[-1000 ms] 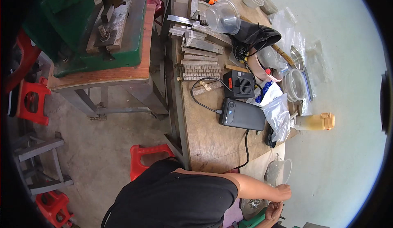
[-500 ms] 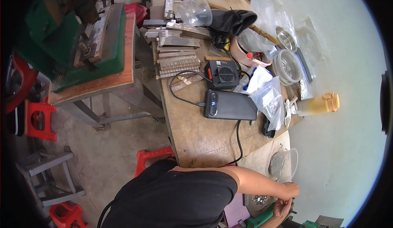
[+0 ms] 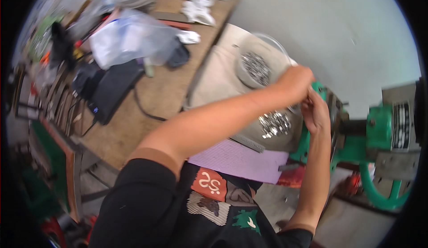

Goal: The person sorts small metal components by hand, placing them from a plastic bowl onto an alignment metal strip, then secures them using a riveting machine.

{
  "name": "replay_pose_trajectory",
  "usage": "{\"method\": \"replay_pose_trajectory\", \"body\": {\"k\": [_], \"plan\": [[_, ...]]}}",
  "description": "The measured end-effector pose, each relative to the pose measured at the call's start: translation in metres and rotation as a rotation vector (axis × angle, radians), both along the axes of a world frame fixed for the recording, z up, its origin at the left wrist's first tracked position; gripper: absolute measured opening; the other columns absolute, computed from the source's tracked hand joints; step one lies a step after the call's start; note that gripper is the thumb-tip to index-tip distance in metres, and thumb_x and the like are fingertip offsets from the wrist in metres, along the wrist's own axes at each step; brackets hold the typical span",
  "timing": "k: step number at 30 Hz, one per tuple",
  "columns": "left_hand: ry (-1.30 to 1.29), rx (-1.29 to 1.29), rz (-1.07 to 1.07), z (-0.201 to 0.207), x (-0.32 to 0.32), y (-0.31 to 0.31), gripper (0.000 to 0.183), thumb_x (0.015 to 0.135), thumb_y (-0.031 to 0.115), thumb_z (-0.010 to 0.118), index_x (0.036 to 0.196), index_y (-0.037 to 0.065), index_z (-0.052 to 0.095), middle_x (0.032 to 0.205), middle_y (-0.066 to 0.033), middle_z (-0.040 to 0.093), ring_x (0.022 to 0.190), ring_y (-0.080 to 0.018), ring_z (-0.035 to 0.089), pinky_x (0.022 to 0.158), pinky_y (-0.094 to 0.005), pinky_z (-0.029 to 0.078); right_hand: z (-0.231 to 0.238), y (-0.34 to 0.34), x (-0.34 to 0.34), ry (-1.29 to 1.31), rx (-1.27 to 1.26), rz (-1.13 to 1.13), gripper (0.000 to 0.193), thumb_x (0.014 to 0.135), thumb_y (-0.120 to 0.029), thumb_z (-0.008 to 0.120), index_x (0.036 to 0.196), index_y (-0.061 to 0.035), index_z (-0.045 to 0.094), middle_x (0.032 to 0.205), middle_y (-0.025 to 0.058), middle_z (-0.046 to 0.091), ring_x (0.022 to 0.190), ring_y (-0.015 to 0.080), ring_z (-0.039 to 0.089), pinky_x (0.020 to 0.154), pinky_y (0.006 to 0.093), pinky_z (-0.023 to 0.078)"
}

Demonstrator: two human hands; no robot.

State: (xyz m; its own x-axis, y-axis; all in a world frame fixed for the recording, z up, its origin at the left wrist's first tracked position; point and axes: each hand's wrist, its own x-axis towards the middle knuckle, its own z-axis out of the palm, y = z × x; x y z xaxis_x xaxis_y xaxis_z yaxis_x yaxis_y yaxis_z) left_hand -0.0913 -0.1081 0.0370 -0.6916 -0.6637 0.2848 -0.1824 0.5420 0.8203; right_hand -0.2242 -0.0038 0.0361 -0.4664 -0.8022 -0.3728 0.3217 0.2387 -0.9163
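Observation:
My left hand [image 3: 295,84] reaches across to the green hand press [image 3: 379,130], its fingers curled and mostly turned out of sight. Just below it, my right hand [image 3: 315,112] is bent up with its fingers closed against the left one. Whatever the fingertips pinch is too small or hidden to make out. Beside my hands lies a pile of small shiny metal pieces [image 3: 275,124]. A clear plastic bowl [image 3: 243,74] beyond my left forearm holds many more metal pieces.
A purple ribbed mat [image 3: 243,161] covers the near edge, with a grey metal strip [image 3: 246,143] by it. A green handwheel [image 3: 368,185] hangs at the right. On the wooden table [image 3: 171,90] at left lie a black power bank [image 3: 113,92], a cable and plastic bags [image 3: 133,38].
My view has swung to the right, bringing the green press, the bowl and the metal pile nearer the middle. Both hands stay together by the press.

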Motion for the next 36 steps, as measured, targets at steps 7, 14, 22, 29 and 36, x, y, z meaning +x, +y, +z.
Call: {"method": "replay_pose_trajectory", "body": {"k": [7, 14, 22, 29, 36], "plan": [[-0.001, -0.105, -0.036, 0.005, 0.008, 0.000, 0.010, 0.074, 0.010, 0.068, 0.080, 0.002, 0.071, 0.077, -0.0171, 0.070, 0.076, -0.0348, 0.069, 0.071, -0.0436, 0.054, 0.008, 0.008, 0.019, 0.080, 0.020, -0.031, 0.015, 0.098, -0.020, 0.063, 0.097, -0.0053, 0.067, 0.081, -0.0037, 0.059, 0.069, 0.0045, 0.051, 0.061, 0.0195, 0.044], [-0.062, -0.155, -0.072, 0.011, 0.015, 0.004, 0.011, 0.076, 0.010, 0.068, 0.078, -0.001, 0.067, 0.073, -0.0180, 0.068, 0.071, -0.0349, 0.069, 0.067, -0.0419, 0.054, 0.016, 0.010, 0.026, 0.237, 0.075, 0.092, 0.026, 0.101, -0.018, 0.058, 0.116, 0.0010, 0.068, 0.082, -0.0022, 0.063, 0.070, 0.0054, 0.055, 0.065, 0.0214, 0.049], [0.010, -0.006, -0.002, 0.016, 0.016, -0.001, 0.018, 0.075, 0.016, 0.070, 0.084, 0.000, 0.067, 0.075, -0.0154, 0.069, 0.072, -0.0310, 0.070, 0.066, -0.0389, 0.054, 0.016, 0.005, 0.035, 0.302, 0.000, 0.073, 0.032, 0.102, -0.018, 0.055, 0.126, 0.0014, 0.064, 0.094, 0.0026, 0.068, 0.077, 0.0076, 0.060, 0.068, 0.0233, 0.053], [0.289, 0.303, 0.008, 0.011, 0.015, 0.003, 0.018, 0.075, 0.014, 0.071, 0.082, -0.002, 0.067, 0.080, -0.0192, 0.069, 0.074, -0.0297, 0.070, 0.069, -0.0378, 0.055, 0.003, 0.009, 0.028, 0.062, -0.164, -0.109, 0.025, 0.099, -0.021, 0.063, 0.115, -0.0017, 0.066, 0.090, -0.0014, 0.066, 0.077, 0.0050, 0.062, 0.065, 0.0190, 0.054], [0.358, 0.259, 0.037, -0.002, 0.004, 0.008, 0.009, 0.071, 0.005, 0.065, 0.078, -0.001, 0.068, 0.076, -0.0195, 0.069, 0.073, -0.0345, 0.070, 0.068, -0.0413, 0.055, -0.009, 0.008, 0.017, -0.033, -0.216, -0.112, 0.027, 0.098, -0.027, 0.066, 0.114, -0.0063, 0.064, 0.092, -0.0045, 0.067, 0.077, 0.0017, 0.061, 0.068, 0.0171, 0.051]]}}
